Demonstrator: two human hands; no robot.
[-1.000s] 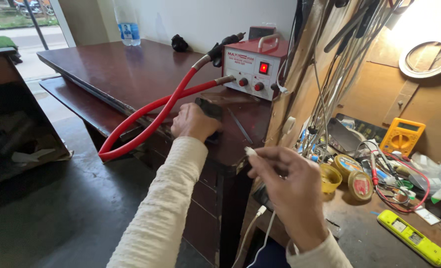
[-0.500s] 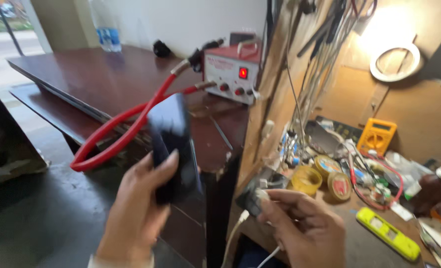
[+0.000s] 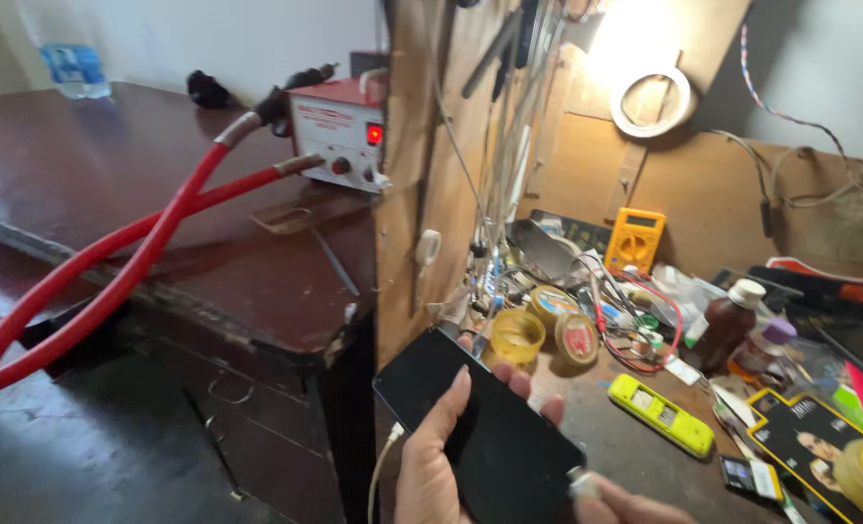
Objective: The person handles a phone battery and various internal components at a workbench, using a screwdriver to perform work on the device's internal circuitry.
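Note:
My left hand [image 3: 436,461] holds a black smartphone [image 3: 480,427] from below at the bottom centre, dark screen up, thumb resting on the glass. Only part of my right hand [image 3: 635,505] shows at the bottom edge. Its fingertips touch the phone's near right corner, where a small pale piece sits; I cannot tell what that piece is. A white cable [image 3: 383,466] hangs down along the phone's left edge.
A wooden partition [image 3: 422,194] splits the scene. On its left, a dark table [image 3: 111,165] carries a red-and-white power unit [image 3: 339,136] with thick red cables [image 3: 111,272]. On its right, a cluttered bench holds tape rolls [image 3: 517,335], a yellow multimeter [image 3: 635,238], a yellow tester [image 3: 660,412] and a brown bottle [image 3: 728,325].
My left hand picked the phone up off the dark table and brought it across to the bench side, laid flat. My right hand has dropped to the phone's near corner. The view panned right.

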